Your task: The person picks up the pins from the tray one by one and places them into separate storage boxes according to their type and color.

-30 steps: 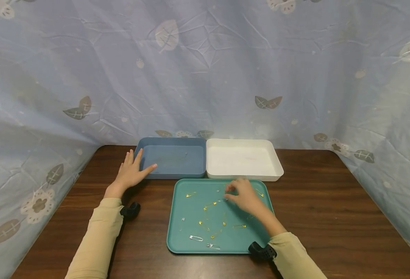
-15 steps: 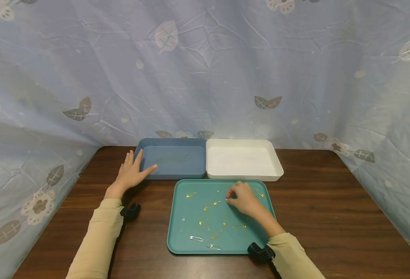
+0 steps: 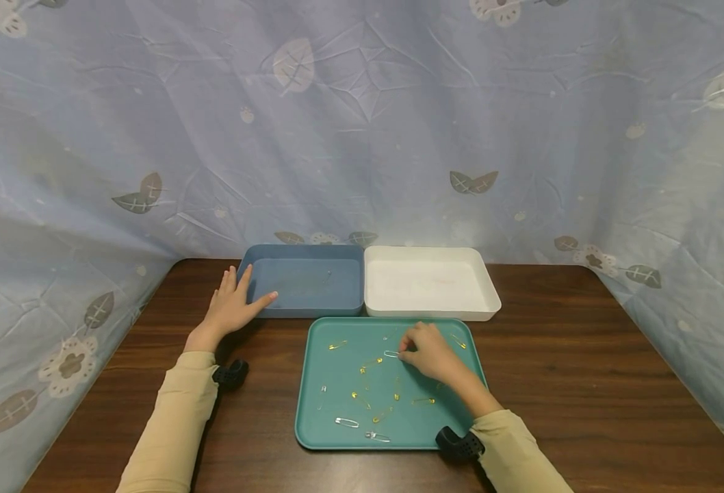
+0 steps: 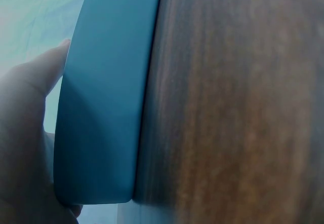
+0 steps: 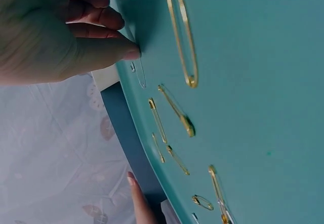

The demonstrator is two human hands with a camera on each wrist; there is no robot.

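Note:
My right hand (image 3: 428, 350) is over the upper right part of a green tray (image 3: 454, 424). Thumb and fingertips pinch one end of a silver safety pin (image 3: 391, 354), whose loop sticks out to the left. In the right wrist view the thumb is close to that pin's thin wire (image 5: 143, 74). Several gold safety pins (image 3: 423, 400) lie scattered over the tray, with silver ones (image 3: 347, 422) near its front. My left hand (image 3: 229, 307), fingers spread, rests on the left rim of a blue tray (image 3: 300, 312); the left wrist view shows its outer wall.
A white tray (image 3: 432, 316) stands right of the blue one, behind the green tray. One small silver pin (image 3: 328, 276) lies inside the blue tray. The brown wooden table (image 3: 584, 370) ends at a patterned curtain (image 3: 411, 137).
My right hand has come down slightly onto the green tray and pinches the silver safety pin, whose loop now shows more broadly. The left hand has stayed in place.

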